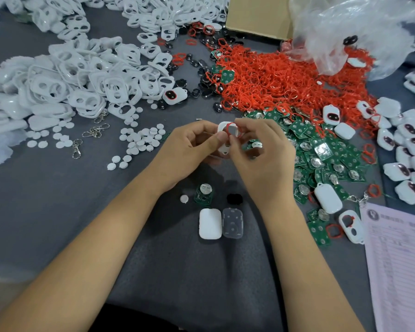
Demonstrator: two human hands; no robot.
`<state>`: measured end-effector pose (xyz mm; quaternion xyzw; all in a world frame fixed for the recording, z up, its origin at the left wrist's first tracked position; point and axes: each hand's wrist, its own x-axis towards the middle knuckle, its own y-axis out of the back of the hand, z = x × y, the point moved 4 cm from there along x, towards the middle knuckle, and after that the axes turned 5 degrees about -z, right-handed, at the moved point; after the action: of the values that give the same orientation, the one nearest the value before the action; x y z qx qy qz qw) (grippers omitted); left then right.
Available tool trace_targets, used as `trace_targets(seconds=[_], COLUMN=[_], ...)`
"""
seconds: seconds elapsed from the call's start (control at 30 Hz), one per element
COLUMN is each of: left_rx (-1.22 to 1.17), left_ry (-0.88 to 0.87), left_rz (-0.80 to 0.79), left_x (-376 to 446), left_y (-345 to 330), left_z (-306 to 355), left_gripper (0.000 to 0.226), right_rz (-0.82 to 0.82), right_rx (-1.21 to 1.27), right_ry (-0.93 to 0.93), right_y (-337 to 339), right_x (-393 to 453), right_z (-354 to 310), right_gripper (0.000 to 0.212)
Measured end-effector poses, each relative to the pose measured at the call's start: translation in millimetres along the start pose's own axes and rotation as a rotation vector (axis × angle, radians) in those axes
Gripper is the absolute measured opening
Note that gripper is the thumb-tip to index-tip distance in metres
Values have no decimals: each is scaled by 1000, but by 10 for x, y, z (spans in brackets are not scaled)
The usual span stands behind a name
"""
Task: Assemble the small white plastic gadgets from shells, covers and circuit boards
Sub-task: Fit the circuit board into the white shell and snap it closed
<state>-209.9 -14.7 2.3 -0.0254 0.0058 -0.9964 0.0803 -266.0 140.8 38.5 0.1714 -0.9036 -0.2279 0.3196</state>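
Note:
Above the middle of the grey table, my left hand (pixel 189 146) grips a white cover (pixel 225 140) with window holes. My right hand (pixel 261 144) pinches a red rubber ring (pixel 233 129) against the top of that cover. Below my hands lie a green circuit board (pixel 203 194) with a coin cell, a small white disc (pixel 184 198), a black rubber pad (pixel 234 198), a white shell (pixel 210 224) and a clear inner piece (pixel 233 223) side by side.
White covers (pixel 82 75) are heaped at the left, with white discs (pixel 141 140) and metal clasps (pixel 95 131) nearer. Red rings (pixel 285 77) pile at the centre right, green boards (pixel 321 154) below them. Finished gadgets (pixel 407 149), a printed sheet (pixel 400 259), a plastic bag (pixel 357 32) and a cardboard box (pixel 256 15) lie at the right.

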Motion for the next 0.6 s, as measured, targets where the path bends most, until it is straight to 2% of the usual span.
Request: trace_targets(seconds=[0.6], left_rx=[-10], left_ry=[-5], left_rz=[-54], left_x=[-4], left_y=[28], left_z=[0], left_gripper=[19], right_rz=[-94], right_rx=[-51], right_ry=[72], right_y=[21], right_x=[0], right_z=[27], right_gripper=[24])
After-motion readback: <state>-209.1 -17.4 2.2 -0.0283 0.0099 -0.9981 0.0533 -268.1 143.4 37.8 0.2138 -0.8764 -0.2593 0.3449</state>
